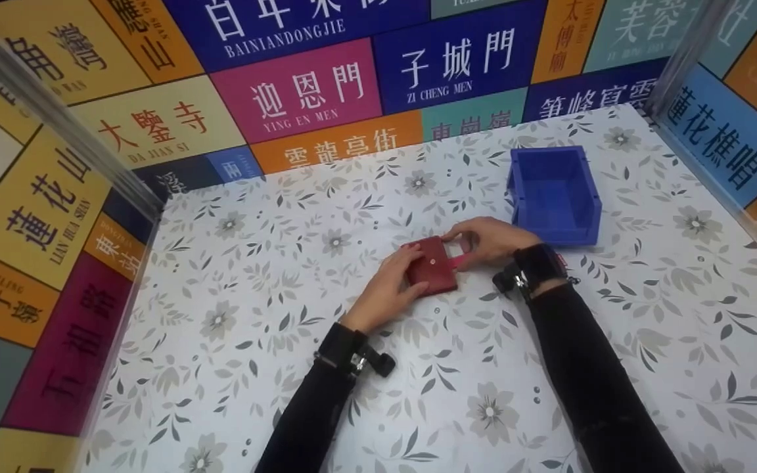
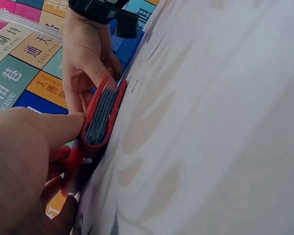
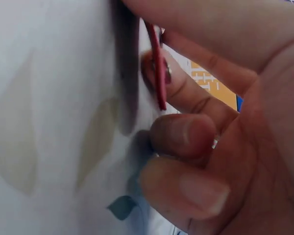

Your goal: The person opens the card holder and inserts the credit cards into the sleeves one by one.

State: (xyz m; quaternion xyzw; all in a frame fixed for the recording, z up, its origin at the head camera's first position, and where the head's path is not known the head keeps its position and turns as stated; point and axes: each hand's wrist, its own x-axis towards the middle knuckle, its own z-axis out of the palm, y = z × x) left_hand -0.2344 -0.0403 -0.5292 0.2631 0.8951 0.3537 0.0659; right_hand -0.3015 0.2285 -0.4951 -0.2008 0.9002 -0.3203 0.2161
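A small red card holder (image 1: 436,272) lies on the floral tabletop in the head view. My left hand (image 1: 385,289) grips its left side, thumb along the near edge and fingers over the far edge. From the right, my right hand (image 1: 493,240) pinches the red strap (image 1: 459,261) that sticks out of the holder. The left wrist view shows the card holder (image 2: 78,169) edge-on, with several dark card sleeves (image 2: 102,115) between its covers and a metal snap (image 2: 87,160) on its spine. Close up in the right wrist view, the strap (image 3: 159,73) meets a fingertip of my right hand.
A blue plastic bin (image 1: 554,197) stands beyond my right hand. The white table (image 1: 326,315) has a leaf and flower pattern. Colourful panels with Chinese lettering (image 1: 299,92) rise along the back and both sides.
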